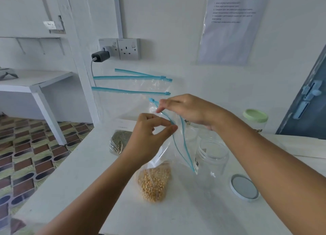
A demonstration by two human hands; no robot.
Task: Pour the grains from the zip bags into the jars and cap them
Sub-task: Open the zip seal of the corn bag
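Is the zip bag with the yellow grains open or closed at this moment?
Open. The two blue zip strips of the zip bag stand apart, each pinched by one hand: left hand, right hand.

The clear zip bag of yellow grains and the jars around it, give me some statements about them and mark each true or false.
1. Both hands pinch the blue zipper strips of the clear zip bag of yellow grains; left hand, right hand. True.
2. The near clear plastic jar is capped. False: it stands open, and a round grey lid with a white rim lies on the white table.
3. The far jar wears a pale green lid. True.
4. The yellow grains are already in a jar. False: they sit in the bag's bottom.
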